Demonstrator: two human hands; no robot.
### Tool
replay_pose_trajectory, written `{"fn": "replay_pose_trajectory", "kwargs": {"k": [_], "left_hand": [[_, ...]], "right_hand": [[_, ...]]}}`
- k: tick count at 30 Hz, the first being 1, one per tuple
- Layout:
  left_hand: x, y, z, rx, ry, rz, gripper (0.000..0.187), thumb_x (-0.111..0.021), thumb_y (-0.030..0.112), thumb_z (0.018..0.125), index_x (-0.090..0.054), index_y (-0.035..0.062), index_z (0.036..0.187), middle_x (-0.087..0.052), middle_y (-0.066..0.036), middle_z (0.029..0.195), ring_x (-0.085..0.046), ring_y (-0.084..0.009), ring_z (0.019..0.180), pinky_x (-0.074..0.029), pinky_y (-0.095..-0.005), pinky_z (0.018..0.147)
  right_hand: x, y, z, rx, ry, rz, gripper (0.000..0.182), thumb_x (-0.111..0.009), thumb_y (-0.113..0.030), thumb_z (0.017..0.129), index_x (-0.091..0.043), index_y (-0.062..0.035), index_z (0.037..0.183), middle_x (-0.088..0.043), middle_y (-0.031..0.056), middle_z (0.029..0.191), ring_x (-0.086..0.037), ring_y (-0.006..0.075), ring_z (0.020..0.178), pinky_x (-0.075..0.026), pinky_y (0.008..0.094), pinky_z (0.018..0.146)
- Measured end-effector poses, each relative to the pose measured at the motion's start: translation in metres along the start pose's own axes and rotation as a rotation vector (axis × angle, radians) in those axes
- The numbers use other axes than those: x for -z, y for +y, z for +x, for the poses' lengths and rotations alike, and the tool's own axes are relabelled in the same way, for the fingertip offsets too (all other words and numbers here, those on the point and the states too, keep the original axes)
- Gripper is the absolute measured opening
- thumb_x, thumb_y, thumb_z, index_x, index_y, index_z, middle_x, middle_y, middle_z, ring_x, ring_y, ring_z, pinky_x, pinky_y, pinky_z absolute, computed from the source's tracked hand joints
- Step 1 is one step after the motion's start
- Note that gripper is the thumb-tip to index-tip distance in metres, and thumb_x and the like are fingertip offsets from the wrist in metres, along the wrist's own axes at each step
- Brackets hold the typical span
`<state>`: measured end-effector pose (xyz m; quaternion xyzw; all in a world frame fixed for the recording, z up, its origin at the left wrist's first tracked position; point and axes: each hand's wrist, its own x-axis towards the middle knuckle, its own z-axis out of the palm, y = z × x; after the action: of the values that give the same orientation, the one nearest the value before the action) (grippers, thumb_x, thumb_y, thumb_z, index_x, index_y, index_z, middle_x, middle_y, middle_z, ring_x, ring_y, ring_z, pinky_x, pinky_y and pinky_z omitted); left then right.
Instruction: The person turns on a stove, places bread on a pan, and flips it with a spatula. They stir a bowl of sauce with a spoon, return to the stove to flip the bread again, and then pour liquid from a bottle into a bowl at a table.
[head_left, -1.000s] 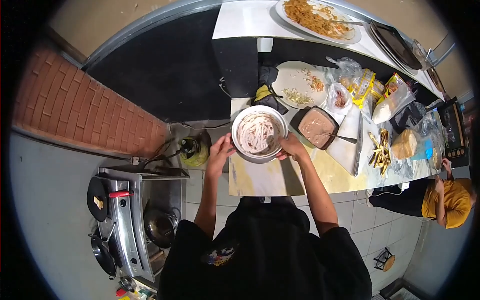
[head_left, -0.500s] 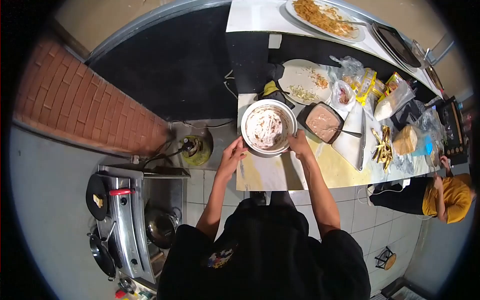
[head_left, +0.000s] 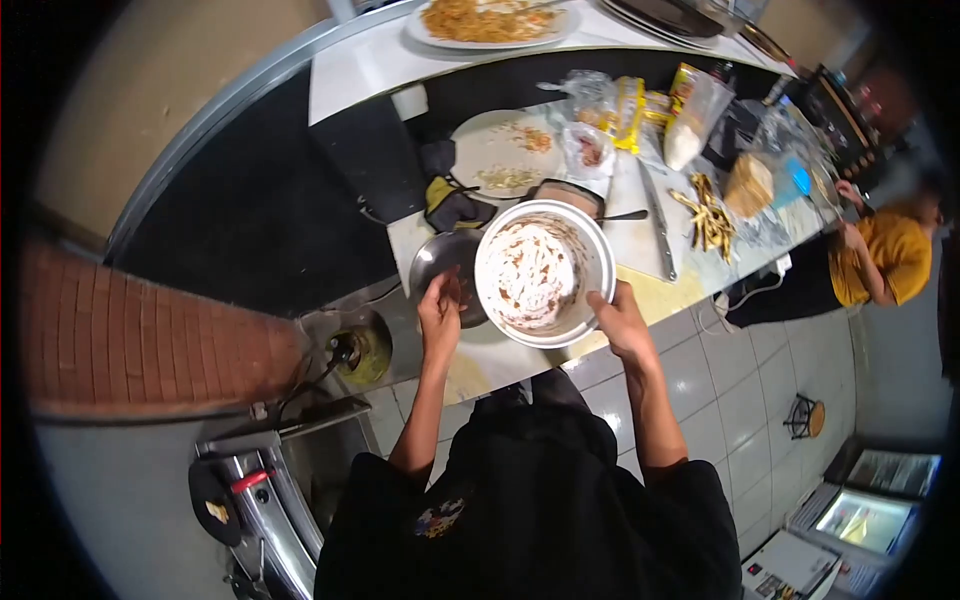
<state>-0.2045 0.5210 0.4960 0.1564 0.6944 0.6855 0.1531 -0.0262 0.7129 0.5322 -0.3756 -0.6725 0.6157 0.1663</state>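
Observation:
My right hand [head_left: 622, 325] grips the right rim of a white bowl [head_left: 597, 250], thumb over the edge. Streaks of whitish and reddish-brown residue coat the inside of this bowl, which is held over the counter's front part. To its left stands a shiny metal bowl [head_left: 428, 260], partly covered by the white one. My left hand [head_left: 440, 312] is at the metal bowl's front, fingers apart and overlapping it in this view. Behind the white bowl, a dark square bowl of pinkish sauce [head_left: 572, 193] is partly hidden, with a dark spoon handle [head_left: 625, 215] sticking out rightward.
A plate [head_left: 468, 150] with shredded bits lies behind. Rightward are a knife [head_left: 658, 225], yellow-brown peels [head_left: 708, 220], bagged bread [head_left: 748, 185] and packets. A person in a yellow shirt [head_left: 885, 255] stands at the far right end. A stove [head_left: 270, 515] is at lower left.
The white bowl has moved rightward, now over part of the sauce bowl. My left hand has left its rim, and the metal bowl has come into view. My view has turned.

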Motion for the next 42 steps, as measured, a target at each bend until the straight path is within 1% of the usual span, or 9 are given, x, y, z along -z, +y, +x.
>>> {"fn": "replay_pose_trajectory", "kwargs": {"k": [2, 4, 8, 10, 16, 17, 26, 32, 42], "left_hand": [[-0.022, 0.008, 0.008, -0.063, -0.043, -0.064, 0.027, -0.051, 0.016, 0.097, -0.057, 0.003, 0.12, -0.064, -0.004, 0.098, -0.06, -0.0073, 0.079, -0.048, -0.0215, 0.067], [-0.039, 0.021, 0.012, -0.12, -0.21, -0.057, 0.026, -0.051, 0.016, 0.098, -0.057, 0.0021, 0.118, -0.064, -0.003, 0.095, -0.06, -0.0073, 0.079, -0.047, -0.0212, 0.067], [-0.068, 0.02, 0.015, -0.004, -0.433, -0.183, 0.027, -0.053, 0.018, 0.097, -0.057, 0.0019, 0.118, -0.062, -0.004, 0.097, -0.059, -0.0083, 0.079, -0.047, -0.0211, 0.069], [-0.078, 0.024, 0.015, -0.007, -0.468, -0.179, 0.028, -0.054, 0.017, 0.095, -0.056, 0.002, 0.119, -0.062, -0.005, 0.099, -0.059, -0.0089, 0.08, -0.047, -0.0217, 0.07], [-0.1, 0.019, 0.015, 0.031, -0.582, -0.202, 0.028, -0.059, 0.01, 0.092, -0.055, -0.0009, 0.118, -0.059, -0.003, 0.096, -0.06, -0.0083, 0.082, -0.05, -0.0217, 0.073], [-0.104, 0.019, 0.017, 0.03, -0.576, -0.2, 0.028, -0.059, 0.01, 0.092, -0.055, -0.0009, 0.118, -0.059, -0.003, 0.096, -0.06, -0.0083, 0.082, -0.05, -0.0217, 0.073], [-0.131, 0.005, 0.031, 0.077, -0.442, -0.13, 0.024, -0.065, 0.007, 0.088, -0.059, -0.0015, 0.109, -0.059, -0.003, 0.096, -0.059, -0.0075, 0.082, -0.048, -0.0192, 0.066], [-0.149, 0.003, 0.028, -0.032, -0.085, 0.084, 0.028, -0.066, 0.003, 0.083, -0.059, 0.002, 0.11, -0.059, -0.005, 0.096, -0.054, -0.0086, 0.076, -0.047, -0.0207, 0.061], [-0.156, -0.008, 0.036, -0.195, 0.013, 0.494, 0.059, -0.076, 0.011, 0.073, -0.048, 0.0082, 0.125, -0.046, -0.012, 0.121, -0.048, -0.0237, 0.107, -0.047, -0.0352, 0.082]], "right_hand": [[0.03, -0.011, -0.014, -0.088, 0.012, 0.027, 0.046, -0.056, -0.013, 0.088, -0.042, 0.0094, 0.124, -0.054, 0.0188, 0.111, -0.054, 0.0228, 0.097, -0.045, 0.0357, 0.081], [0.056, -0.006, -0.024, -0.013, 0.182, 0.091, 0.033, -0.056, -0.009, 0.085, -0.055, 0.0083, 0.113, -0.063, 0.0118, 0.093, -0.058, 0.0136, 0.076, -0.046, 0.0268, 0.061], [0.105, -0.012, -0.041, -0.045, 0.344, 0.132, 0.032, -0.055, -0.008, 0.085, -0.054, 0.0073, 0.113, -0.063, 0.0132, 0.096, -0.06, 0.0137, 0.075, -0.047, 0.0248, 0.06], [0.127, -0.019, -0.041, -0.11, 0.462, 0.284, 0.038, -0.055, -0.01, 0.086, -0.045, 0.0066, 0.119, -0.058, 0.0174, 0.102, -0.06, 0.0208, 0.086, -0.052, 0.0323, 0.068], [0.195, 0.015, -0.005, -0.088, 0.612, 0.238, 0.035, -0.047, -0.006, 0.083, -0.049, 0.0157, 0.111, -0.062, 0.0214, 0.092, -0.066, 0.0267, 0.07, -0.059, 0.0348, 0.057], [0.222, 0.06, 0.019, -0.057, 0.688, 0.212, 0.037, -0.045, -0.004, 0.082, -0.047, 0.019, 0.111, -0.062, 0.0245, 0.094, -0.067, 0.0288, 0.07, -0.061, 0.0349, 0.057], [0.265, 0.057, 0.098, -0.071, 0.629, 0.319, 0.04, -0.039, 0.0, 0.081, -0.044, 0.0228, 0.113, -0.06, 0.0282, 0.098, -0.067, 0.0329, 0.071, -0.062, 0.0356, 0.057], [0.284, 0.063, 0.144, -0.137, 0.552, 0.323, 0.037, -0.041, 0.0, 0.081, -0.046, 0.0245, 0.108, -0.061, 0.0292, 0.094, -0.067, 0.0337, 0.066, -0.062, 0.0353, 0.054], [0.294, 0.058, 0.162, -0.166, 0.523, 0.196, 0.037, -0.043, -0.004, 0.084, -0.046, 0.0247, 0.107, -0.061, 0.0288, 0.092, -0.067, 0.0319, 0.066, -0.061, 0.033, 0.053]]}}
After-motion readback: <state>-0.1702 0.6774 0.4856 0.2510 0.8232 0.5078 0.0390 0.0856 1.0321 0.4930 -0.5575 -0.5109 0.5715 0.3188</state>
